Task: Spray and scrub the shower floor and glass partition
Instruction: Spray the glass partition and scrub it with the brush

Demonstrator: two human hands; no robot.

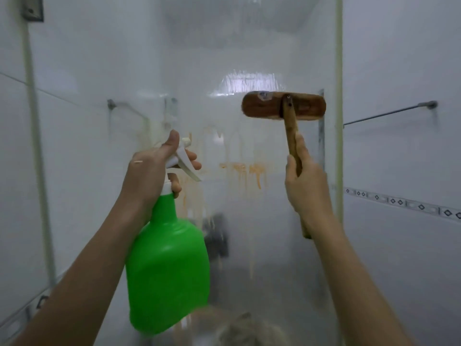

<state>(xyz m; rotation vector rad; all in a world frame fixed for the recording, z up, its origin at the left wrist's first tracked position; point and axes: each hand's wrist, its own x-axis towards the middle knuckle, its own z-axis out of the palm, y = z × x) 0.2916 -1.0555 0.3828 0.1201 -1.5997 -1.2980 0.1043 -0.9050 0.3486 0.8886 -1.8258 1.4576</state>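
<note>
Left hand (152, 168): grips the neck of the green bottle (169, 270), fingers on its trigger.
Right hand (305, 186): grasps the brush (284, 106) handle.
Brush: head horizontal against the glass (224, 58), above the orange stain (243, 171); right hand nearer it.

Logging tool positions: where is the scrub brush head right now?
In the head view, right of centre, the brush head is up at the glass partition, just above the right hand gripping its handle.

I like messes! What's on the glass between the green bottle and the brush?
Orange dripping stains on the glass partition, seen in the head view.
</note>
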